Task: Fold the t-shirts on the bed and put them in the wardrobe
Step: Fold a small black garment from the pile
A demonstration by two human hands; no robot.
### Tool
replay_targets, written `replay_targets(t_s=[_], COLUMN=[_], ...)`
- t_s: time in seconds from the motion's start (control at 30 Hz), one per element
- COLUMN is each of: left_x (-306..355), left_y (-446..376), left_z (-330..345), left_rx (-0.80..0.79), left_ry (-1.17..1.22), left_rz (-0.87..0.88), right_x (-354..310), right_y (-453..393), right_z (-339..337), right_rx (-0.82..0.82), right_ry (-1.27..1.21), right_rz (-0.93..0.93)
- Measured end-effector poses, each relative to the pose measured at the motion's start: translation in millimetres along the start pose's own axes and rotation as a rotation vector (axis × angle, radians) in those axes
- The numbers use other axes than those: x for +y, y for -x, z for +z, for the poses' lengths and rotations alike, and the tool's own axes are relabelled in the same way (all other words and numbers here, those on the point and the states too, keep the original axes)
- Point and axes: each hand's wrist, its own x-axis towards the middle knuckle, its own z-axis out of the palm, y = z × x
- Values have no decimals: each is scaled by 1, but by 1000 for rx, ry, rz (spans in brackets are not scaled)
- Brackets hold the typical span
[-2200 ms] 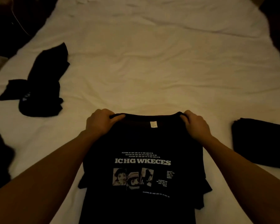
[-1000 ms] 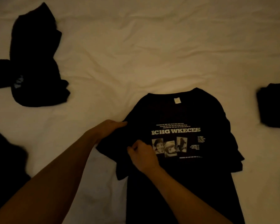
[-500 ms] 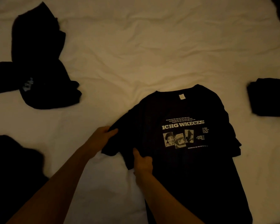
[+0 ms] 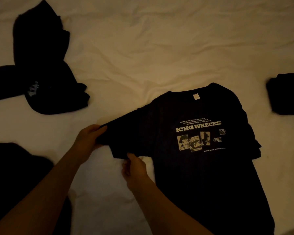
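Printed t-shirt: a black cotton t-shirt with a pale printed graphic (image 4: pixel 200 136) lies front-up on the white wrinkled bed sheet (image 4: pixel 143 56), collar away from the camera, a small white neck label just inside the collar. The body lies flat; the hem runs out of view at the bottom edge.
Sleeve: the sleeve on the camera's left is drawn out sideways from the printed t-shirt, lifted a little off the sheet and stretched between both hands.
Left hand: the left hand (image 4: pixel 88 141) grips the outer end of that sleeve, fingers curled over the cuff's upper edge and thumb beneath.
Right hand: the right hand (image 4: pixel 135 168) pinches the sleeve's lower edge, near the underarm of the printed t-shirt, thumb and fingertips closed on the cloth.
Crumpled shirt: a black unfolded t-shirt in a loose heap with a faint pale print (image 4: pixel 42 68) lies well apart from the printed t-shirt, up and to the left of it.
Folded pile: a black folded garment with squared edges (image 4: pixel 287 94) lies to the right of the printed t-shirt, apart from it, cut off by the frame edge.
Dark heap: a black shapeless mass of cloth (image 4: pixel 12 173) sits left of the printed t-shirt, near the left forearm; what it is cannot be told in the dim light.
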Motion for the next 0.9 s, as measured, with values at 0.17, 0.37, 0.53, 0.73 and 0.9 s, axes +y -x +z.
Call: replay_targets(t_s=[0.17,0.37,0.53,0.73,0.9], left_x=[1,-26,-34,-25,-6], left_y=[-3,-4,5,29,41], left_z=[-3,-14,-4,48,142], left_rx=[221,321,530,600,246], left_ry=[-125,-333,-266,-526,-481], left_rz=[185,201,300,470,386], right_x=[5,16,1,-60,-153], right_y=[11,3,14,32,53], right_z=[11,0,-20,-46,-94], right_rx=[-181,13,-157,-200,-204], right_ry=[-30,201,788,732,560], right_rz=[-11,-69,-13,-206,-381])
